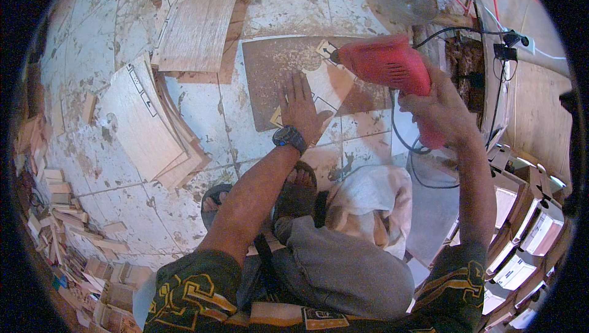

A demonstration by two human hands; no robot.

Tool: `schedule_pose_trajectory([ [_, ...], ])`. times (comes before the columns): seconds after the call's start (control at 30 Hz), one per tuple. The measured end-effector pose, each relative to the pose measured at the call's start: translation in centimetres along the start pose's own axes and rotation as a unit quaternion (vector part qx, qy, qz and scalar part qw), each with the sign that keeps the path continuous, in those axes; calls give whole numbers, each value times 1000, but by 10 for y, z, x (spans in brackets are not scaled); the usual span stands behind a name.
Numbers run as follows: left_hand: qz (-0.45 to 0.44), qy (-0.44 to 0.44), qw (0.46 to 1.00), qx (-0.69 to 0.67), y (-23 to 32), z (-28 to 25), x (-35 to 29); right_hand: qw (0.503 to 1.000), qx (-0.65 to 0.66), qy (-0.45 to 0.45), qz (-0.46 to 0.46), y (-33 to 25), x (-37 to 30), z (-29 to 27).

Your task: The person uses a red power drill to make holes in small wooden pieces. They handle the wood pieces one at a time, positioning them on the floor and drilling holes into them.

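A black arrow sign [327, 50] marks the pale, thin plywood piece [335, 82]; yellow-outlined lettering [195, 293] decorates the dark green fabric sleeve [222, 263].

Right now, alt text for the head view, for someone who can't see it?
A person's right hand grips a red drill, its tip at the far end of a pale wooden piece, while the left hand lies flat over that piece on a brown board. Thin wood panels lie stacked to the left on a stained tiled floor.

A pale tiled floor [282, 1], blotched with brown stains, spreads out left of a wooden panel [540, 118].
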State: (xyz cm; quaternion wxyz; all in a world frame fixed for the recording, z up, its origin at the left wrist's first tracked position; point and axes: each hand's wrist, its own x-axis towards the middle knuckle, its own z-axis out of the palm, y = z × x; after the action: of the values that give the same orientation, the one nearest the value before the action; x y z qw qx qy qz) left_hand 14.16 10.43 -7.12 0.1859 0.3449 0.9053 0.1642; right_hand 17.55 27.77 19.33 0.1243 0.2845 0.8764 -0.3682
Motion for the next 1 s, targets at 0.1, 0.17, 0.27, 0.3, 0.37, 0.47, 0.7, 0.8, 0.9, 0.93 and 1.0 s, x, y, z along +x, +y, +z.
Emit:
schedule_pose_trajectory([
  [0.1, -9, -10, 1000, -21, 1, 0, 1, 1000, 15, -5, 7, -2, -4, 0],
  [0.17, -7, -8, 999, -42, 0, -1, 1, 999, 46, -12, 22, -2, -7, -1],
  [0.27, -2, 0, 999, -46, 2, -2, -1, 997, 72, -15, 36, 0, -5, 5],
  [0.3, 1, 6, 999, -42, 2, -3, -2, 997, 67, -17, 40, 1, -2, 9],
  [0.37, -8, -8, 999, -38, 3, -3, -5, 998, 54, -9, 15, 2, 3, 16],
  [0.47, -12, -27, 999, -24, 4, -4, -4, 998, 49, 37, 0, 2, -12, 15],
  [0.7, -35, -26, 998, -38, 11, -14, -1, 975, 124, 172, 61, 19, -77, -17],
  [0.8, -42, 9, 994, -100, 12, -11, -1, 920, 307, 230, 76, 63, -73, 17],
  [0.9, -90, 42, 976, -195, 3, -3, 3, 834, 491, 240, 81, 124, -57, 62],
  [0.93, -97, 40, 970, -219, -4, -1, 5, 803, 546, 229, 73, 145, -50, 76],
  [1.0, -110, 26, 956, -272, -15, -1, 9, 734, 647, 197, 58, 182, -37, 103],
])
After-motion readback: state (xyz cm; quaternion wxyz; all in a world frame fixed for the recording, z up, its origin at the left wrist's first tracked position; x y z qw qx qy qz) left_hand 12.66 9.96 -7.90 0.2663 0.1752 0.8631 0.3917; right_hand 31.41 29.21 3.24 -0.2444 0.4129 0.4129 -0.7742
